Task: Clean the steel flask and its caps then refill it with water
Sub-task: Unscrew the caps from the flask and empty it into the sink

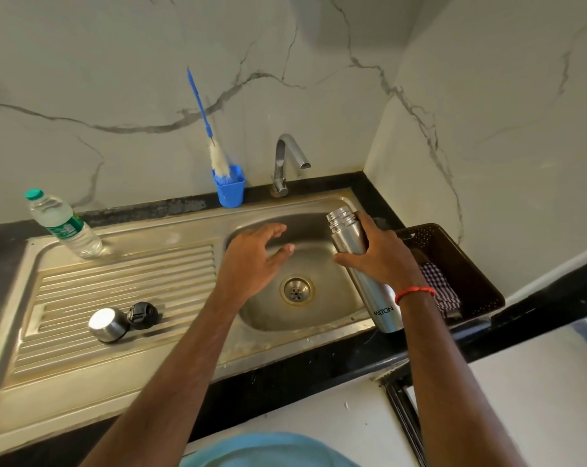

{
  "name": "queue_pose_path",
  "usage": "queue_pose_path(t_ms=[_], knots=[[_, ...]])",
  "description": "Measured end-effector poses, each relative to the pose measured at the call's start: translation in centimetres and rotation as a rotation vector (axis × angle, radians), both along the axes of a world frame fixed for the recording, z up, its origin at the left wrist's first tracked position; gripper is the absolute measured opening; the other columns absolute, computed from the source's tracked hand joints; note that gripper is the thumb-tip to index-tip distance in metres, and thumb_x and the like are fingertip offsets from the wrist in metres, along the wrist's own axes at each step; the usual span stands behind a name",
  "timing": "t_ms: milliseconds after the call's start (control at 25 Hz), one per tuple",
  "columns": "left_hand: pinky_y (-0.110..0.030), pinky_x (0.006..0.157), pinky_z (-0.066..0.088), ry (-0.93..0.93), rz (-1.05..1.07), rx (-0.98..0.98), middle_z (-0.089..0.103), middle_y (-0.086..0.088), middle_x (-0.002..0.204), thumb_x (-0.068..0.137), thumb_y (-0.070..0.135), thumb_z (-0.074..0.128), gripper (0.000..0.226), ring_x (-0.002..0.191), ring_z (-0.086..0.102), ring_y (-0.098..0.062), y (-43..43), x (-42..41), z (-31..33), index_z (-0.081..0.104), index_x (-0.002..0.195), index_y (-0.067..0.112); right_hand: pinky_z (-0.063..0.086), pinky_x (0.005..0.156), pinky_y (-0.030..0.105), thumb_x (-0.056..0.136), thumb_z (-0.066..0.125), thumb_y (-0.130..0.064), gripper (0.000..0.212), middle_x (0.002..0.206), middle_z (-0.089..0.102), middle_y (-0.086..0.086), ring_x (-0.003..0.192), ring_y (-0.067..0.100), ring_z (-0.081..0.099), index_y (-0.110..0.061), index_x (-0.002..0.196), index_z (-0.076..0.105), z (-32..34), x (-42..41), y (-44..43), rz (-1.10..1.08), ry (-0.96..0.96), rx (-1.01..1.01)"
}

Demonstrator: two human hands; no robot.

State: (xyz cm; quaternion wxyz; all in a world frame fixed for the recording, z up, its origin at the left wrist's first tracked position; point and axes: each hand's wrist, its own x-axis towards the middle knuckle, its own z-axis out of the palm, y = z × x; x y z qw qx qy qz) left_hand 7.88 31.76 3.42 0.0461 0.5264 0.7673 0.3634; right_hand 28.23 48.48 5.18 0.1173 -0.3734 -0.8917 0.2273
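Note:
My right hand (379,256) grips the upper body of the steel flask (347,235), which stands uncapped at the right rim of the sink (319,203), its open threaded neck tilted toward the basin. My left hand (255,257) hovers open over the basin, fingers spread, holding nothing. The steel outer cap (107,324) lies mouth-down on the ribbed drainboard, touching the black inner cap (142,315) to its right. A plastic water bottle (62,224) with a green lid stands at the drainboard's back left.
The tap (287,163) stands behind the basin with no water running. A blue cup (230,190) with a bottle brush (217,160) sits left of it. A dark basket (453,261) holding a checked cloth (442,288) lies right of the sink. The drain (297,290) is uncovered.

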Motion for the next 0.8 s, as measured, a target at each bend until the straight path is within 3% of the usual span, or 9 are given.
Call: queue_pose_path(t_ms=[320, 680, 800], knots=[[-0.041, 0.099, 0.052, 0.038, 0.001, -0.009, 0.07, -0.005, 0.126, 0.092, 0.04, 0.07, 0.049, 0.111, 0.066, -0.017, -0.1, 0.3, 0.5, 0.062, 0.133, 0.013, 0.055, 0.091, 0.042, 0.076, 0.077, -0.056, 0.085, 0.116, 0.065, 0.003, 0.096, 0.02, 0.065, -0.029, 0.143, 0.032, -0.2, 0.3, -0.1, 0.023, -0.065, -0.044], [-0.027, 0.098, 0.045, 0.062, -0.02, -0.062, 0.067, -0.003, 0.131, 0.093, 0.043, 0.068, 0.052, 0.117, 0.062, -0.016, 0.3, 0.8, 0.1, 0.06, 0.136, 0.016, 0.053, 0.09, 0.04, 0.076, 0.076, -0.057, 0.087, 0.121, 0.063, 0.006, 0.099, 0.023, 0.065, -0.028, 0.144, 0.031, 0.4, 0.8, 0.4, 0.021, -0.115, -0.064], [-0.027, 0.1, 0.045, 0.068, -0.046, -0.077, 0.067, -0.001, 0.132, 0.093, 0.044, 0.067, 0.052, 0.119, 0.061, -0.014, 0.4, 0.7, -0.1, 0.059, 0.136, 0.017, 0.049, 0.086, 0.034, 0.077, 0.076, -0.056, 0.087, 0.124, 0.061, 0.007, 0.103, 0.024, 0.063, -0.026, 0.146, 0.031, 0.9, 0.9, 0.5, 0.022, -0.135, -0.093]])
